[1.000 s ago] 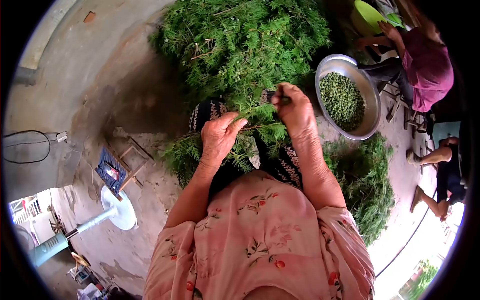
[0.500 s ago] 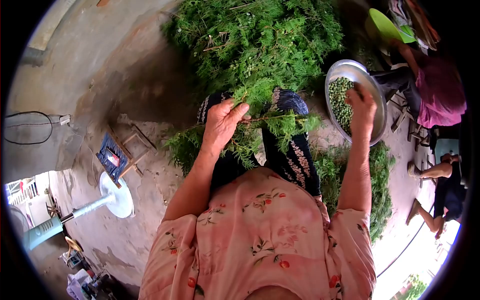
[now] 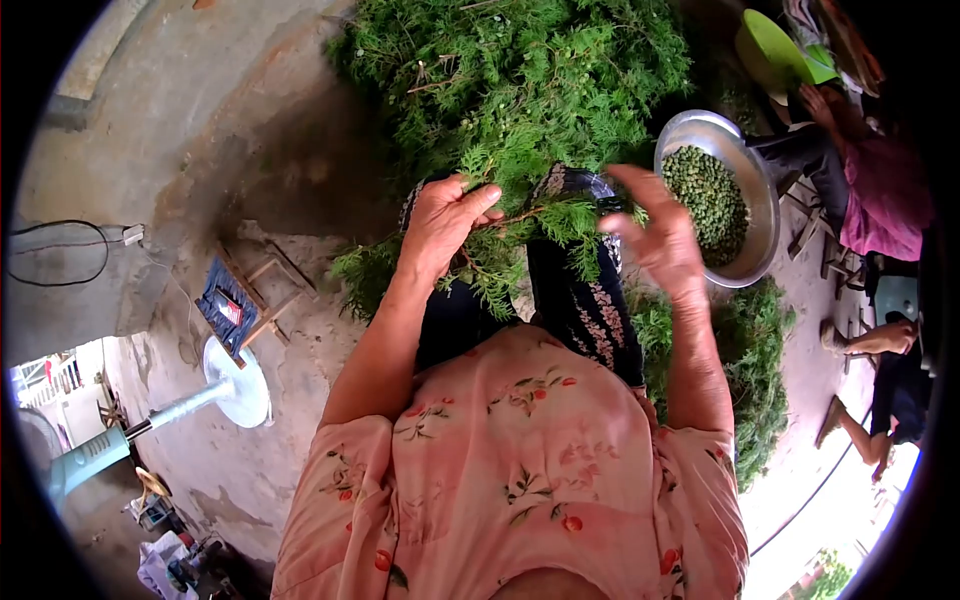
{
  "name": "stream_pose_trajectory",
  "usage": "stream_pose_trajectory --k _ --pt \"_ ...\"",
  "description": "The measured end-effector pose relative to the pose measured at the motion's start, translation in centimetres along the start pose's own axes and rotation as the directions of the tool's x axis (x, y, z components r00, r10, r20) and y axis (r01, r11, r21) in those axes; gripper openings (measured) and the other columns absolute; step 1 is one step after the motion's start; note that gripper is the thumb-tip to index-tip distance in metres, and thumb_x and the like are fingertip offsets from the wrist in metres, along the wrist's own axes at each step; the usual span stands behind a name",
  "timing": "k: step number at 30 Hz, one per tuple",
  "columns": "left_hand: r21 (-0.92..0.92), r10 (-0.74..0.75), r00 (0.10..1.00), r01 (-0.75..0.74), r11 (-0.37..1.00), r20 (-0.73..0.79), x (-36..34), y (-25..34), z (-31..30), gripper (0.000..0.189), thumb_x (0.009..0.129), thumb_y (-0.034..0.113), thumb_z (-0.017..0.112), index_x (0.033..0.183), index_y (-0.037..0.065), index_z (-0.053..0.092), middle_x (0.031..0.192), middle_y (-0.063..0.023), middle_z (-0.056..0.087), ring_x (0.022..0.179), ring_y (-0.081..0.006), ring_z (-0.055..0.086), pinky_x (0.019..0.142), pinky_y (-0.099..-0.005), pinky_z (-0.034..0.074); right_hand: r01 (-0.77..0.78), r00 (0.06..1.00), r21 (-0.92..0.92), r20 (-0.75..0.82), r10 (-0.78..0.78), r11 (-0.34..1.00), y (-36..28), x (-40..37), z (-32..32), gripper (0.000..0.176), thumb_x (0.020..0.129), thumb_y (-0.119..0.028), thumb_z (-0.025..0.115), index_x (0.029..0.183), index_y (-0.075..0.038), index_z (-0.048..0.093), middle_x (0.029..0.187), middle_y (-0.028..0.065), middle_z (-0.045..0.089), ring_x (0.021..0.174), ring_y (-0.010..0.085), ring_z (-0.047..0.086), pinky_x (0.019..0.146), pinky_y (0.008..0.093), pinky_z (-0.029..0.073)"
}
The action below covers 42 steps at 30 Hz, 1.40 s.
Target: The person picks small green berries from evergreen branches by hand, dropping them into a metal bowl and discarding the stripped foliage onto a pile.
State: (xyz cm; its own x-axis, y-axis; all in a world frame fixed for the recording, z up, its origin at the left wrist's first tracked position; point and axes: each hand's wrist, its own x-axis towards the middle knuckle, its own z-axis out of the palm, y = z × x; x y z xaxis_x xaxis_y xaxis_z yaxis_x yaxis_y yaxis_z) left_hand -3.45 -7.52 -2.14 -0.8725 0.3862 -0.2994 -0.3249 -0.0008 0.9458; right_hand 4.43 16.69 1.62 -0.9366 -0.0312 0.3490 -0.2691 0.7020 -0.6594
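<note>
My left hand (image 3: 447, 222) is closed around the stem of a green, feathery evergreen branch (image 3: 492, 272) above my lap. Its leafy sprays spread to both sides of my fist. My right hand (image 3: 655, 228) is in the air between the branch and a metal basin, slightly blurred, thumb and fingers apart, with nothing visible in it. The metal basin (image 3: 765, 225) stands on the floor to my right. Many small round green cones (image 3: 708, 200) lie inside it. Beyond my knees rises a large heap of evergreen branches (image 3: 510, 85).
More cut branches (image 3: 755, 370) lie beside my right leg. At the right a person in a purple top (image 3: 885, 195) sits near a green basin (image 3: 770, 55); another person's legs (image 3: 870, 345) show below. A small wooden stool (image 3: 240, 308) and a standing fan (image 3: 170, 410) are at left.
My right hand has left the metal basin and moved left toward the branch, its fingers now apart. My left hand still grips the branch in nearly the same place.
</note>
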Motion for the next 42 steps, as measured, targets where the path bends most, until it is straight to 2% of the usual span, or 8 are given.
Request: stream_pose_trajectory --k 3,8,11,20,26,29,34,42 --pt "0.064 -0.009 1.000 0.007 0.998 0.028 -0.2 0.6 0.1 0.023 0.083 0.017 0.065 0.093 -0.003 0.060 0.082 -0.0046 0.059 0.073 -0.0138 0.060 0.065 -0.0260 0.050 0.134 0.991 -0.106 0.013 -0.133 0.985 -1.8 0.4 2.9 0.038 0.071 -0.017 0.072 0.106 -0.006 0.062 0.100 0.0153 0.061 0.090 0.0269 0.059 0.084 0.0382 0.045" --pt "0.400 0.009 0.992 -0.060 0.915 0.128 -1.2 1.6 -1.6 0.023 0.085 0.014 0.061 0.104 0.000 0.060 0.084 -0.0020 0.060 0.068 -0.0086 0.051 0.067 -0.0247 0.044 -0.215 0.971 0.159 0.142 0.193 0.964 0.1 0.8 4.0 0.026 0.072 -0.004 0.070 0.098 -0.004 0.065 0.092 0.0118 0.063 0.086 0.0213 0.061 0.075 0.0325 0.047" --pt "0.582 0.477 0.878 -0.414 0.700 0.050 -3.5 3.5 -2.0 0.017 0.085 0.003 0.055 0.102 0.000 0.057 0.087 -0.0044 0.061 0.077 -0.0102 0.054 0.074 -0.0244 0.044 -0.191 0.977 0.138 0.128 0.173 0.972 0.5 0.9 4.3 0.025 0.075 -0.002 0.068 0.099 -0.002 0.063 0.089 0.0135 0.063 0.081 0.0215 0.062 0.070 0.0303 0.047" --pt "0.644 0.591 0.698 -0.676 0.358 0.404 -4.7 0.4 -2.8 0.027 0.062 -0.004 0.070 0.088 0.002 0.064 0.094 -0.0070 0.063 0.085 -0.0219 0.057 0.071 -0.0295 0.049 -0.218 0.975 0.112 0.076 0.211 0.969 0.6 1.7 4.7 0.027 0.073 -0.007 0.070 0.097 0.001 0.061 0.078 0.0226 0.059 0.067 0.0377 0.058 0.061 0.0376 0.047" --pt "0.384 0.528 0.849 -0.493 0.781 0.015 -3.4 -1.5 -2.2 0.013 0.077 0.004 0.068 0.089 -0.001 0.065 0.076 -0.0037 0.059 0.071 -0.0106 0.054 0.062 -0.0229 0.045 -0.043 0.961 -0.315 -0.271 -0.047 0.948 -1.7 1.9 4.3 0.033 0.070 0.000 0.068 0.102 -0.003 0.058 0.094 0.0120 0.060 0.093 0.0300 0.055 0.078 0.0340 0.044" --pt "0.327 0.510 0.857 -0.462 0.824 -0.076 -3.0 -1.7 -1.5 0.018 0.072 0.010 0.073 0.085 0.000 0.065 0.068 -0.0054 0.057 0.063 -0.0125 0.052 0.057 -0.0245 0.043 0.008 0.915 0.030 -0.404 0.005 1.000 -4.8 0.9 4.7 0.016 0.078 -0.004 0.065 0.092 -0.003 0.058 0.086 0.0107 0.060 0.078 0.0255 0.057 0.067 0.0312 0.048" --pt "0.406 0.519 0.851 -0.449 0.796 -0.076 -2.9 -1.6 -1.3 0.013 0.075 0.009 0.069 0.085 0.002 0.066 0.068 -0.0084 0.059 0.062 -0.0177 0.056 0.057 -0.0280 0.045 0.224 0.946 0.109 -0.262 -0.190 0.968 -7.4 -1.0 7.3 0.030 0.074 -0.006 0.069 0.100 -0.003 0.057 0.094 0.0119 0.057 0.080 0.0242 0.059 0.063 0.0310 0.050" --pt "0.567 0.585 0.811 -0.478 0.671 -0.009 -3.3 -1.4 -1.7 0.014 0.068 0.008 0.069 0.079 0.000 0.063 0.068 -0.0097 0.058 0.063 -0.0236 0.054 0.058 -0.0324 0.043 0.003 1.000 -0.083 -0.004 -0.004 0.997 -7.9 0.6 9.9 0.049 0.073 -0.031 0.068 0.113 -0.009 0.050 0.100 0.0115 0.052 0.075 0.0300 0.060 0.059 0.0345 0.052"
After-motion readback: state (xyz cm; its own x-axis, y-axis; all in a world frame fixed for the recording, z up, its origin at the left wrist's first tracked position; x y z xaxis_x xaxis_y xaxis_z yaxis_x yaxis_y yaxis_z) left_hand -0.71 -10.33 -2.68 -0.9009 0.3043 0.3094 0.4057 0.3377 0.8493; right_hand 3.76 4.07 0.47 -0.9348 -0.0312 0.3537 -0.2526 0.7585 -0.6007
